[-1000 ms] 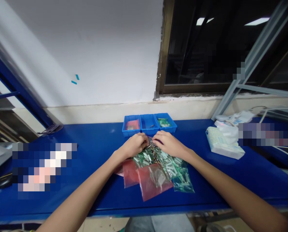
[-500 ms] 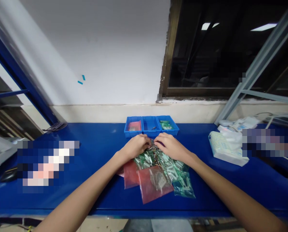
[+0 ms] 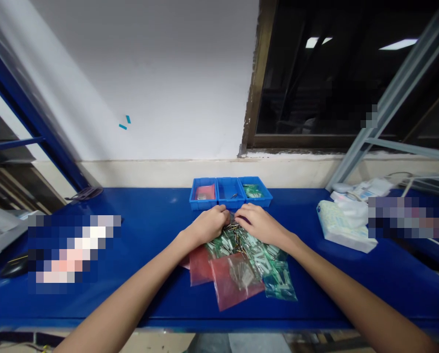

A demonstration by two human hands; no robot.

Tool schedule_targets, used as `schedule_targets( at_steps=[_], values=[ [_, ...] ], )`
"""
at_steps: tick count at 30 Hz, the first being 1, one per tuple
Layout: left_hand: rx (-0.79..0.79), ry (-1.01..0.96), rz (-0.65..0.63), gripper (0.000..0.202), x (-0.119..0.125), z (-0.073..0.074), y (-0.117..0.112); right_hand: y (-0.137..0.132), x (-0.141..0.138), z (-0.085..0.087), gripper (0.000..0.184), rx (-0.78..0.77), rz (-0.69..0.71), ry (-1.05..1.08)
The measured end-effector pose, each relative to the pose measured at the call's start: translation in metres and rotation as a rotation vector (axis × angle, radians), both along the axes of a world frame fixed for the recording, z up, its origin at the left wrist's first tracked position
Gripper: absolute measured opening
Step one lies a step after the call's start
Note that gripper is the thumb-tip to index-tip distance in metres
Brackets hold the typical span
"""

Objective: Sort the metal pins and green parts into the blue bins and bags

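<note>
My left hand [image 3: 209, 224] is closed, its curled fingers at the far edge of a pile of small bags. Facing it across a narrow gap, my right hand [image 3: 261, 223] bends its fingers together over the same edge. Whatever either hand pinches is hidden by the fingers. Between and below them lie loose metal pins [image 3: 237, 236], partly silver and partly brass-coloured. Green clear bags [image 3: 261, 262] of silvery pieces spread under both hands. Nearer the front lies a red clear bag [image 3: 222, 291] with metal pieces inside, overlapping another red bag [image 3: 199, 269].
Behind my hands stand three joined blue bins: the left bin [image 3: 193, 202] holds a red bag, the middle bin [image 3: 226, 186] a few small metal pieces, the right bin [image 3: 267, 200] green bags. A tissue pack [image 3: 346, 233] lies right on the blue table [image 3: 131, 274]. A black object [image 3: 15, 267] lies left.
Both hands stay at the far edge of the pile with only slight finger movement. The view has shifted a little; the bags and bins look the same.
</note>
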State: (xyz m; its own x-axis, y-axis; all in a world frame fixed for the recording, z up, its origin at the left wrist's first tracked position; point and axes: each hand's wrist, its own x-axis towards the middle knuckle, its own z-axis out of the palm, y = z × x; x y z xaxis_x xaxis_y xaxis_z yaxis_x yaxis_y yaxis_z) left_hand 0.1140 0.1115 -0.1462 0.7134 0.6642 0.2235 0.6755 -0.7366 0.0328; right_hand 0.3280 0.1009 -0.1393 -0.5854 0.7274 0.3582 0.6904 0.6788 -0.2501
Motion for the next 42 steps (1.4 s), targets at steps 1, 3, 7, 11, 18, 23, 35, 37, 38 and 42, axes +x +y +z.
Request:
schedule_targets(
  at_steps=[1,3,7,11,18,23,35,37,38,42],
  values=[
    [0.005,-0.008,0.004,0.020,0.000,0.000,0.000,0.000,0.000,0.000,0.019,-0.001,-0.002,-0.001],
    [0.024,-0.040,0.014,0.021,0.000,0.000,-0.001,0.000,0.000,0.001,0.019,-0.005,-0.003,0.000],
    [0.084,-0.120,0.009,0.027,0.000,0.006,-0.005,0.001,-0.001,0.000,0.019,-0.001,-0.005,0.019],
    [0.106,-0.188,-0.026,0.021,0.001,0.011,-0.009,0.000,-0.005,-0.001,0.016,0.025,-0.022,0.076],
    [0.049,-0.352,-0.065,0.010,0.003,0.013,-0.012,-0.003,-0.007,0.004,0.017,0.060,-0.010,0.165],
    [0.044,-0.422,-0.083,0.009,0.002,0.015,-0.012,-0.007,-0.005,0.008,0.020,0.115,0.004,0.098],
    [0.197,-0.567,-0.019,0.019,0.004,0.013,-0.013,-0.006,-0.008,0.010,0.027,0.011,-0.012,0.262],
    [0.221,-0.521,-0.016,0.019,0.004,0.012,-0.014,-0.006,-0.010,0.009,0.026,0.008,-0.006,0.272],
    [0.228,-0.498,-0.022,0.018,0.004,0.011,-0.014,-0.006,-0.010,0.009,0.025,0.006,0.002,0.272],
    [0.234,-0.453,-0.024,0.014,0.003,0.009,-0.014,-0.008,-0.012,0.008,0.024,0.013,0.039,0.250]
  ],
)
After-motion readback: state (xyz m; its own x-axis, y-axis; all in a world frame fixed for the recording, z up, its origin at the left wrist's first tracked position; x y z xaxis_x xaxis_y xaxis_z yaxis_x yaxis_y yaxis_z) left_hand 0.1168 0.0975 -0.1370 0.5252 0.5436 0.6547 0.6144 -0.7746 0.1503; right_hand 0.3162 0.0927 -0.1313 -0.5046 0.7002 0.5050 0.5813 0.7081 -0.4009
